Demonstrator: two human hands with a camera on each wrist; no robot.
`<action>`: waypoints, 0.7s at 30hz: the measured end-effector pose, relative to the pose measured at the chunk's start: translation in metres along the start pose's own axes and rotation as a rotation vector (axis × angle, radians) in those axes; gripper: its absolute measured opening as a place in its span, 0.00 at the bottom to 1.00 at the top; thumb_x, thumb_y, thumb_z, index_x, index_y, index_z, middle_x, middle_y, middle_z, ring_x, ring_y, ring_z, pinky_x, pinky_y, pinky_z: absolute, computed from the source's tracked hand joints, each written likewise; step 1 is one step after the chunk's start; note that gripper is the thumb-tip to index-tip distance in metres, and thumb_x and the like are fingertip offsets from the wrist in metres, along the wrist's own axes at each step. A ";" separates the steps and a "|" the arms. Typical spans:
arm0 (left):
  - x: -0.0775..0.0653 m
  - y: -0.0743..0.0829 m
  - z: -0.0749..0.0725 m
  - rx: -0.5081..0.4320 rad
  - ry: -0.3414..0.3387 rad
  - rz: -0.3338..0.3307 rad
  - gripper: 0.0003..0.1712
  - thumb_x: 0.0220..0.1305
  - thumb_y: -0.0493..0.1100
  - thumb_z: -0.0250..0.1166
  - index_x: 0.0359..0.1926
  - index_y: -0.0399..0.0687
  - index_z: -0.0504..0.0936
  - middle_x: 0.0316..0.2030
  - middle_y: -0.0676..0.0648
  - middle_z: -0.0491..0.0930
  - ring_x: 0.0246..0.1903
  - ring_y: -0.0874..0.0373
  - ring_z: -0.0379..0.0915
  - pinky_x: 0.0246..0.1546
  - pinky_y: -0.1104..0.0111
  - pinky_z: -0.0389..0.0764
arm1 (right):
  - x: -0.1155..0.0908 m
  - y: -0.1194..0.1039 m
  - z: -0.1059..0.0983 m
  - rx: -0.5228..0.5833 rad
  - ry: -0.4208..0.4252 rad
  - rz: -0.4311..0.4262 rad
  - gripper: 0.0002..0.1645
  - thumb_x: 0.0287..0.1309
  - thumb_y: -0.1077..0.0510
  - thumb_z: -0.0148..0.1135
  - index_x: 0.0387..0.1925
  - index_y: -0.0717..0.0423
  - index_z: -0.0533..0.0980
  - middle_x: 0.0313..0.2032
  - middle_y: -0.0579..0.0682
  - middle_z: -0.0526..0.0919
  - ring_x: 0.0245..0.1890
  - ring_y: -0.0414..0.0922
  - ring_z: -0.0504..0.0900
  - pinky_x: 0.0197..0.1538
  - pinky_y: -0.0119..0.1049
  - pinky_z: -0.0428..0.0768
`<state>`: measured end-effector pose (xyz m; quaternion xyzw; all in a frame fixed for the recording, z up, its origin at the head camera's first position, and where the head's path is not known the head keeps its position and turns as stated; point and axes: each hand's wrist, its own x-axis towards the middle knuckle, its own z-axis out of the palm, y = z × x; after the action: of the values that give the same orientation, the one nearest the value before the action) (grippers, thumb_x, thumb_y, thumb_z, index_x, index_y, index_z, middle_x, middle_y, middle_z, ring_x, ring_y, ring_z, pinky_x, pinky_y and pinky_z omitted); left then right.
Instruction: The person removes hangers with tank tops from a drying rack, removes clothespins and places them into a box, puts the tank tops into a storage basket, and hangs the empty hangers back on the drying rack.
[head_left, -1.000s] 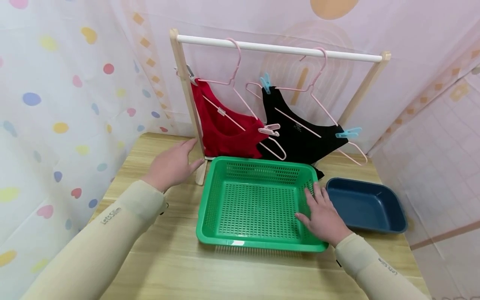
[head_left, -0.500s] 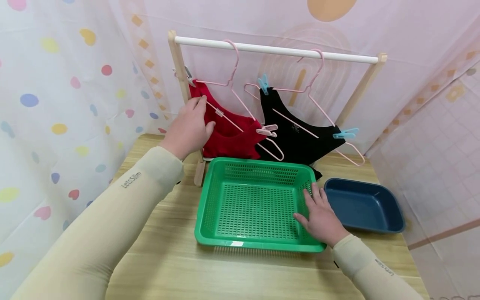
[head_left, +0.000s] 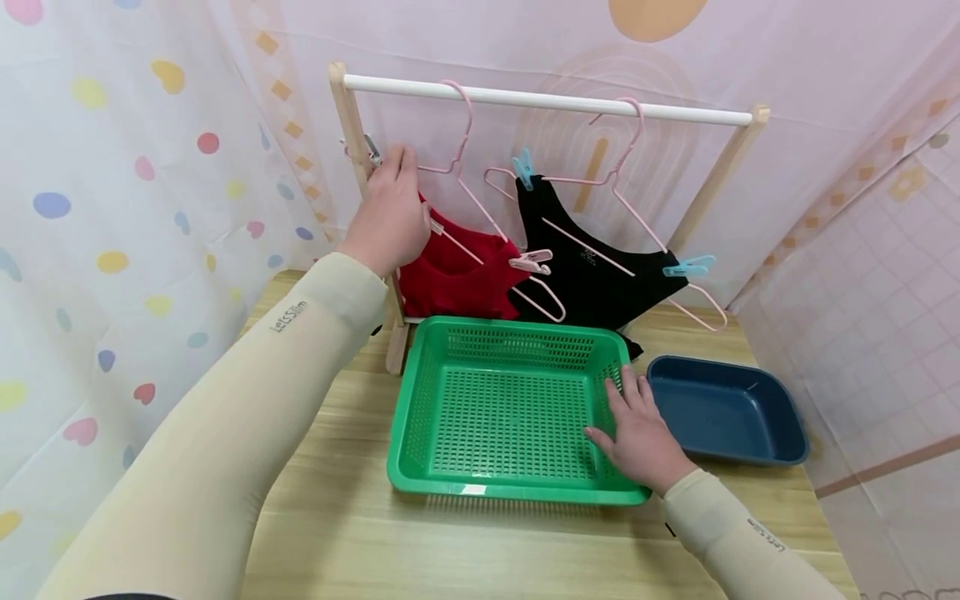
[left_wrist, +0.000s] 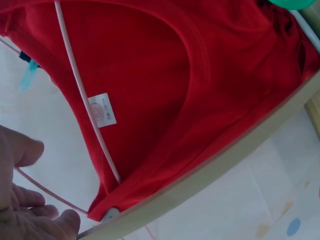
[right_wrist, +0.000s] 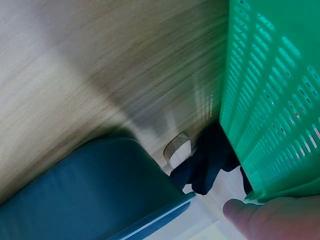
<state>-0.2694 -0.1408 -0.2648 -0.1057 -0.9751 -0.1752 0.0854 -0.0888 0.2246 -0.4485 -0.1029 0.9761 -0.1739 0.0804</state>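
Observation:
My left hand (head_left: 390, 212) is raised at the upper left corner of a red tank top (head_left: 457, 279), beside a grey clothespin (left_wrist: 110, 214) on its shoulder. In the left wrist view the fingers (left_wrist: 30, 197) are parted and hold nothing; the thumb stands apart from the cloth. The top hangs on a pink hanger (head_left: 459, 158), with a pink clothespin (head_left: 531, 261) on its other shoulder. My right hand (head_left: 647, 442) rests on the right rim of a green plastic basket (head_left: 517, 493), fingers fairly straight and thumb over the inside.
A black tank top (head_left: 592, 267) with blue clothespins (head_left: 688, 267) hangs to the right on another pink hanger (head_left: 626, 162). Both hangers are on the white bar (head_left: 547, 100) of a wooden rack (head_left: 720, 179). A dark blue tub (head_left: 727, 412) stands right of the basket on the wooden table (head_left: 450, 550).
My left hand has risen from beside the rack's left post to the red top's left shoulder. The right hand has stayed on the basket rim.

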 end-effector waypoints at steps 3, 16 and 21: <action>0.006 0.000 0.001 0.008 -0.012 -0.001 0.40 0.78 0.39 0.42 0.83 0.32 0.38 0.85 0.35 0.39 0.84 0.39 0.38 0.84 0.53 0.43 | 0.000 0.000 0.000 -0.003 0.001 0.002 0.51 0.74 0.44 0.63 0.81 0.67 0.52 0.83 0.69 0.37 0.81 0.75 0.38 0.76 0.72 0.57; 0.024 0.005 0.002 0.125 0.039 0.007 0.26 0.78 0.32 0.43 0.71 0.27 0.68 0.73 0.31 0.67 0.74 0.36 0.62 0.80 0.51 0.60 | 0.001 0.002 0.002 -0.001 0.012 0.006 0.51 0.74 0.43 0.63 0.81 0.66 0.52 0.83 0.69 0.37 0.81 0.74 0.38 0.76 0.71 0.56; 0.028 0.007 0.002 0.144 0.050 0.011 0.19 0.78 0.31 0.46 0.60 0.30 0.78 0.62 0.31 0.78 0.64 0.36 0.73 0.73 0.50 0.71 | 0.000 0.002 0.002 0.002 0.019 -0.002 0.51 0.74 0.43 0.63 0.81 0.66 0.52 0.83 0.69 0.37 0.81 0.75 0.38 0.76 0.72 0.56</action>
<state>-0.2954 -0.1291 -0.2584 -0.1003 -0.9821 -0.1068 0.1184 -0.0891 0.2261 -0.4514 -0.1022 0.9765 -0.1761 0.0709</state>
